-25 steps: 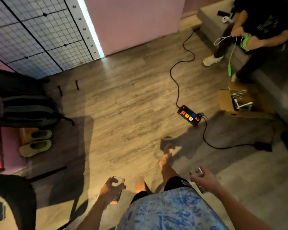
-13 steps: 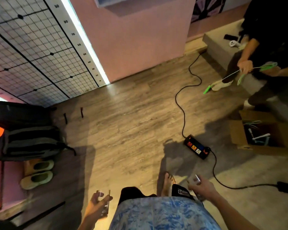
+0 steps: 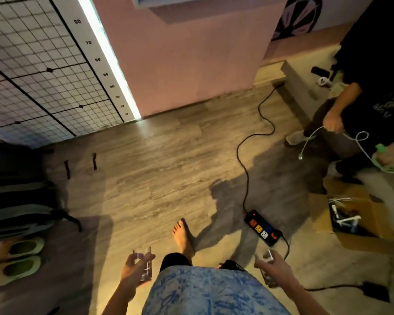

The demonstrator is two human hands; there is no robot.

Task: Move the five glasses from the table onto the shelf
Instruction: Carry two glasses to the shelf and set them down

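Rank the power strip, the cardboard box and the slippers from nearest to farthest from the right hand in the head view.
From the right hand:
1. Power strip, just ahead on the floor.
2. Cardboard box, farther right.
3. Slippers, far left, beyond the left hand.

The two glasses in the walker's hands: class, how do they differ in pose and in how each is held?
The left glass stands nearly upright, its side facing the camera; the right glass tilts, largely hidden under the right hand. The left hand wraps its glass from the side, fingers around the front; the right hand covers its glass from above. Both are clear and carried at waist height.
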